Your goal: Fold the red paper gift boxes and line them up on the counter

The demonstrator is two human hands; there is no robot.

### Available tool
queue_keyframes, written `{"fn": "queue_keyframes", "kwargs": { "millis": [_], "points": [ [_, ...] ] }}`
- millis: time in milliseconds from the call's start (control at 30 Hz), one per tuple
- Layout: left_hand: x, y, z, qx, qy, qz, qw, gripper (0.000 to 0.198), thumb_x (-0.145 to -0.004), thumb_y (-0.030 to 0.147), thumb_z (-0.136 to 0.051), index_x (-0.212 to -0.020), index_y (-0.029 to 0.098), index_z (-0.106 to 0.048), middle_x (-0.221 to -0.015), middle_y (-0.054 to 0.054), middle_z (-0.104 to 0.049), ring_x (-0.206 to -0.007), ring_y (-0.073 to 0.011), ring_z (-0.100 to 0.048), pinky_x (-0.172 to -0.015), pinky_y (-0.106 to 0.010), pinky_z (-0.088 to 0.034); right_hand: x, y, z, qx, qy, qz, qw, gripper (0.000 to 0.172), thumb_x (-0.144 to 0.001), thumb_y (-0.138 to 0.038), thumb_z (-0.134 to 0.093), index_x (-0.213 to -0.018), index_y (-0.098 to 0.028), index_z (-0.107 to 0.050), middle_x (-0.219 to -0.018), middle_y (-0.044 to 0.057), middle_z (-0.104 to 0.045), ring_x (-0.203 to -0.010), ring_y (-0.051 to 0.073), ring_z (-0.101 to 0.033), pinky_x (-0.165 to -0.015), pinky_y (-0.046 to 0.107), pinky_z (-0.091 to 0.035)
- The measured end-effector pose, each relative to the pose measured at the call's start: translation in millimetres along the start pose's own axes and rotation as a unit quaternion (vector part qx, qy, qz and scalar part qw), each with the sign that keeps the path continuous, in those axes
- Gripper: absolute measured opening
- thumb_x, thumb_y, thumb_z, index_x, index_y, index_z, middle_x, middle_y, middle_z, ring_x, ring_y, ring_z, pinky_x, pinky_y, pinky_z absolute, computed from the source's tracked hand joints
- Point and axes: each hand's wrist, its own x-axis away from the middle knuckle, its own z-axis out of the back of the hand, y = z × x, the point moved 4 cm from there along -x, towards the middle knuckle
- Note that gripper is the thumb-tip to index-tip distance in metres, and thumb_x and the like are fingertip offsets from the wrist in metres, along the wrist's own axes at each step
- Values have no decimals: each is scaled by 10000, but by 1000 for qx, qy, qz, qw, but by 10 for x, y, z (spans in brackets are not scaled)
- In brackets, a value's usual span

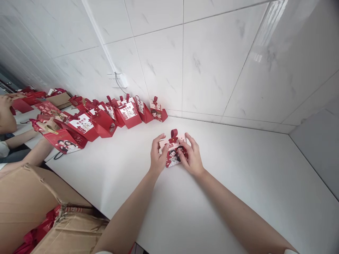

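Note:
A small red and white gift box (173, 158) with a cartoon bride and groom on its front stands on the white table between my hands. On its top are a dark red ribbon loop (174, 134) and a flower-shaped clasp. My left hand (158, 157) grips the box's left side, thumb on the front. From the right, my right hand (193, 155) holds it, with fingers over the side and front. The back of the box is hidden from me.
Several finished-looking red gift boxes (129, 114) stand along the wall at the back left. Another person's arms (39, 151) reach in at the left. An open cardboard carton (23, 197) with red items sits at the lower left. A power strip (117, 80) is on the tiled wall.

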Motion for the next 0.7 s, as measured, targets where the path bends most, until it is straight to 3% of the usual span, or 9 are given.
{"fn": "queue_keyframes", "kwargs": {
  "millis": [67, 167, 400, 533, 700],
  "points": [
    [21, 75, -3, -80, -12, -80, 993, 311, -922, 315, -512, -1224, 262, -567, -1202, -86, -592, -1157, -207, -556, -982, -374, -476, -1, -7, -8, -15, -7, -12, 1000, 581, -916, -211, -491, -1447, -323, -286, -1576, 84, -155, -1425, 292, -251, -1092, 543, -346],
    [58, 82, -32, -122, -45, -148, 980, 311, -947, 237, -450, -1229, 274, -575, -1141, -82, -604, -1087, -188, -587, -943, -365, -503, 4, 1, -25, -47, -15, -35, 998, 598, -921, -239, -491, -1466, -291, -251, -1595, 97, -44, -1439, 299, -210, -1080, 519, -375],
    [80, -13, -9, -165, -24, -187, 968, 328, -938, 220, -472, -1255, 251, -549, -1323, -130, -461, -1186, -220, -539, -949, -408, -525, 49, 44, -32, 4, 20, -11, 1000, 568, -894, -222, -539, -1414, -363, -362, -1498, 89, -281, -1305, 292, -416, -993, 494, -447],
    [104, -38, 20, -177, 19, -249, 952, 390, -908, 180, -532, -1284, 281, -547, -1387, -113, -425, -1223, -244, -533, -957, -417, -539, 59, 23, -51, 45, 5, 3, 999, 565, -888, -217, -547, -1408, -365, -382, -1521, 87, -242, -1292, 308, -421, -985, 500, -438],
    [110, -83, 12, -184, 20, -287, 940, 478, -877, 149, -581, -1330, 286, -516, -1467, -103, -380, -1269, -278, -508, -963, -433, -548, 54, 32, -54, 61, -7, -2, 998, 574, -902, -231, -524, -1431, -367, -345, -1553, 84, -177, -1308, 318, -406, -1001, 522, -419]
  ]
}}
